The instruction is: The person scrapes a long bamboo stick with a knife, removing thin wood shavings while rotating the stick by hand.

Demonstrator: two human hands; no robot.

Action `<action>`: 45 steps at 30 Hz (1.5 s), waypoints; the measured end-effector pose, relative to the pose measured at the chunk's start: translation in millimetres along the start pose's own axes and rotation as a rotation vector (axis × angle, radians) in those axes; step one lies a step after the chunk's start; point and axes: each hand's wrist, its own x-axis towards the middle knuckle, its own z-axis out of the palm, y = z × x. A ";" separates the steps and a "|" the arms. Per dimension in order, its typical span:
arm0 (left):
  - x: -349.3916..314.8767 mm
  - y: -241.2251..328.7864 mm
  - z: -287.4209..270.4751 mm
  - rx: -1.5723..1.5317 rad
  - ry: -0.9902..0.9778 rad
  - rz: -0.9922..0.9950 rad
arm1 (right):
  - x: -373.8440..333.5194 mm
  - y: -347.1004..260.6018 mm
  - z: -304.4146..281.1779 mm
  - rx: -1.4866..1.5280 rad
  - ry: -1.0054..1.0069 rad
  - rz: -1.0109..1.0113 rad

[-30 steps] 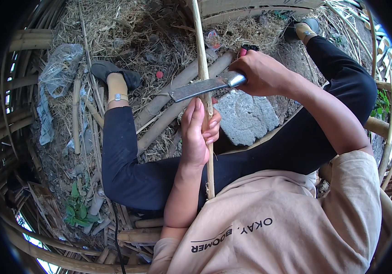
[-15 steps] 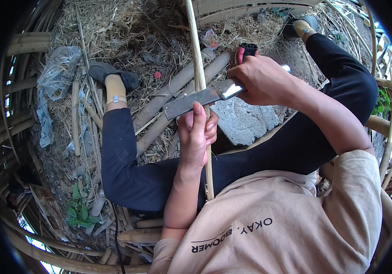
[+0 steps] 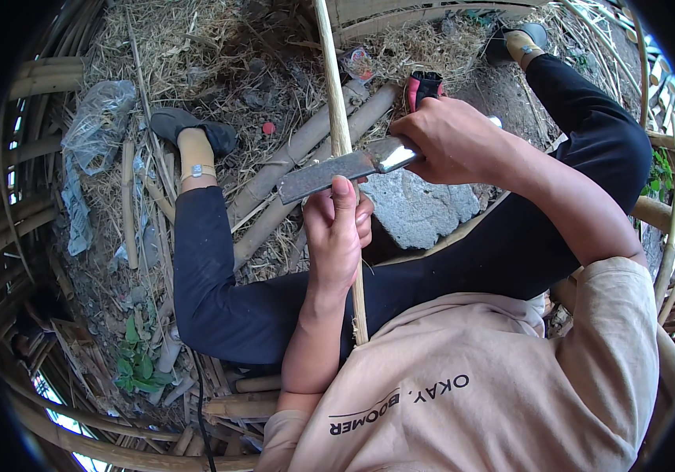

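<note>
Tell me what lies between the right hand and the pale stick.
In the head view, the base of the blade and its shiny metal neck bridge the right hand and the pale stick.

A pale wooden stick [image 3: 338, 118] – a flat grey blade [image 3: 327, 178] lying across it.

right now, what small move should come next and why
Probably lift the blade slightly with the right hand and set it farther up the stick: it lies across the stick with its near edge at the thumb of the left hand, leaving little visible room to draw it closer.
</note>
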 end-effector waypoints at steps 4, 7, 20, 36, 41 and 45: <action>-0.4 1.7 6.0 0.040 0.117 -0.057 | 0.7 -0.7 6.7 -0.011 0.003 0.022; 0.9 0.1 6.1 0.056 0.126 -0.065 | 1.4 -3.5 7.9 -0.041 0.017 0.051; 4.2 0.3 1.3 0.035 0.108 -0.064 | 13.7 3.2 26.3 -0.107 0.183 0.028; 0.1 -3.9 1.0 0.069 0.041 0.028 | 25.1 11.1 10.7 -0.112 0.142 0.115; -1.3 -3.5 0.5 0.056 0.038 0.023 | 29.3 11.7 3.3 -0.149 0.096 0.163; -3.0 -2.4 1.7 0.050 0.029 0.013 | 33.0 31.4 7.3 -0.108 0.177 0.272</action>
